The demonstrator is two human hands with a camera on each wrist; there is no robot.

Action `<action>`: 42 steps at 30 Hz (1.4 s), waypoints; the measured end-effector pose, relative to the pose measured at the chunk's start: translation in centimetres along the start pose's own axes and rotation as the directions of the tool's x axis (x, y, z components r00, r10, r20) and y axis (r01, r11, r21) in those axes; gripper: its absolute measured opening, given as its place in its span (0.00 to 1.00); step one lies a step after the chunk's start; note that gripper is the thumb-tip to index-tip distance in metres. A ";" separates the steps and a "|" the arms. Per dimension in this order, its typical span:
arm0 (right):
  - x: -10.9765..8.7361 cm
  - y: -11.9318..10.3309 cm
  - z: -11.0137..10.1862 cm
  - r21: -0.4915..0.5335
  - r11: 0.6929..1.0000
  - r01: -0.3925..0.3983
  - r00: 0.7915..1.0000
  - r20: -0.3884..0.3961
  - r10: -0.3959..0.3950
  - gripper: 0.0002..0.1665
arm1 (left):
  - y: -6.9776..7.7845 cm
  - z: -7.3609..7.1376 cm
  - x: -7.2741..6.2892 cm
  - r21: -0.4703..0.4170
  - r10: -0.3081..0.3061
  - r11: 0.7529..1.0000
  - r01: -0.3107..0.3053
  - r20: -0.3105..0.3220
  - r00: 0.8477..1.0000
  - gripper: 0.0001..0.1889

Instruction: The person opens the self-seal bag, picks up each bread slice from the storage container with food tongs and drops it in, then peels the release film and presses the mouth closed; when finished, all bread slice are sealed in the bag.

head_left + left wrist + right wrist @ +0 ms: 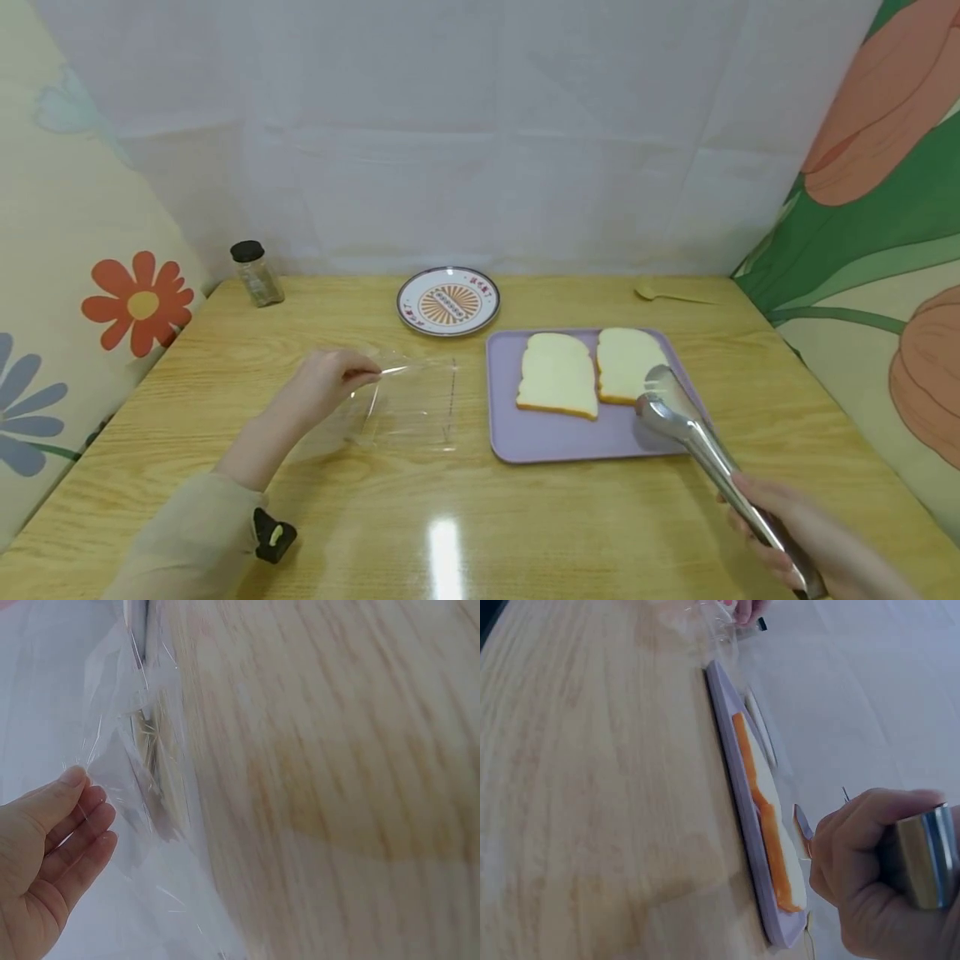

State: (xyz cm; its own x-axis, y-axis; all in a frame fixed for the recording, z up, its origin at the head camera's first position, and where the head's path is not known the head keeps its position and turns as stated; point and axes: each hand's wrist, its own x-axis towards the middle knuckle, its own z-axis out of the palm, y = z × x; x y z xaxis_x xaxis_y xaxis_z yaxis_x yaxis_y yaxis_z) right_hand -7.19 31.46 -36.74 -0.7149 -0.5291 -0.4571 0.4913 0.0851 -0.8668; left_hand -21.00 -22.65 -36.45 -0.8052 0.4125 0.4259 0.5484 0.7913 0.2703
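My left hand [324, 385] pinches the edge of a clear plastic bag [416, 404] between thumb and forefinger. The bag lies on the table left of a lilac tray [517, 442], its pinched edge lifted. In the left wrist view the thin film [120, 772] hangs from the fingertips. My right hand [780, 521] grips metal tongs [701, 442], whose heads hover over the tray's right side near a bread slice [626, 362]. Another bread slice [557, 375] lies beside it on the tray. Whether the tongs touch the right slice, I cannot tell.
Behind the bag and tray sits a patterned round plate [448, 302]. A glass jar with a black lid [257, 275] stands at the back left. Toward the back right lies a golden spoon [671, 295]. A white cloth [465, 150] hangs behind the table.
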 end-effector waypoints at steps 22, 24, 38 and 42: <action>1.8 1.1 1.2 0.000 0.999 -0.036 0.999 -0.016 0.036 0.23 | -0.1 0.2 -0.2 -0.012 0.002 1.000 -0.002 0.006 1.000 0.02; 2.0 1.0 1.5 -0.030 0.999 -0.038 0.998 -0.043 0.037 0.24 | -0.1 0.1 -0.2 -0.012 -0.002 1.000 0.002 0.005 1.000 0.02; 2.9 1.1 2.4 -0.194 0.981 -0.019 0.945 -0.325 -0.046 0.24 | -0.1 0.3 0.3 -0.024 0.008 1.000 -0.008 0.016 1.000 0.02; 3.3 0.5 1.9 -0.179 0.984 -0.019 0.941 -0.336 -0.043 0.24 | -0.2 0.4 0.2 -0.005 0.014 1.000 -0.014 0.009 1.000 0.02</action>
State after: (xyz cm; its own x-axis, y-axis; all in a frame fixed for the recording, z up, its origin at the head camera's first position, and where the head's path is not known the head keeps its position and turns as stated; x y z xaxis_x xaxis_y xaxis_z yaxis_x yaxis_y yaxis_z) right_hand -8.33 28.19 -38.31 -0.8609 -0.2182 -0.4597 0.4076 0.2450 -0.8797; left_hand -21.35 -22.54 -36.75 -0.7992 0.4277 0.4223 0.5609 0.7831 0.2686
